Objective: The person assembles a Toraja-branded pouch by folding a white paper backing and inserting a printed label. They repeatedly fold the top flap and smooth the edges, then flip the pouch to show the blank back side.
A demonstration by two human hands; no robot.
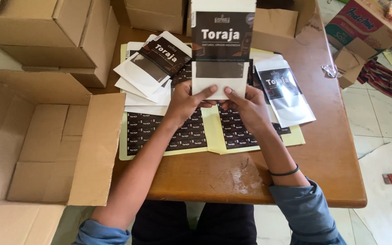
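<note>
Brown wooden table (323,149) holds sticker sheets (169,131). Left hand (184,102) and right hand (248,106) pinch 1 white pouch (221,54) at its bottom, upright, so its dark label faces up.

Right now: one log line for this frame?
left hand: holds pouch | right hand: holds pouch | pouch: upright over sticker sheets | open box: left of table

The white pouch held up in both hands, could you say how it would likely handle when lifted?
The white pouch looks flat and empty, so probably light. It stands upright though the left hand and right hand pinch only its bottom edge, suggesting some stiffness. Its smooth surface may be slippery.
</note>
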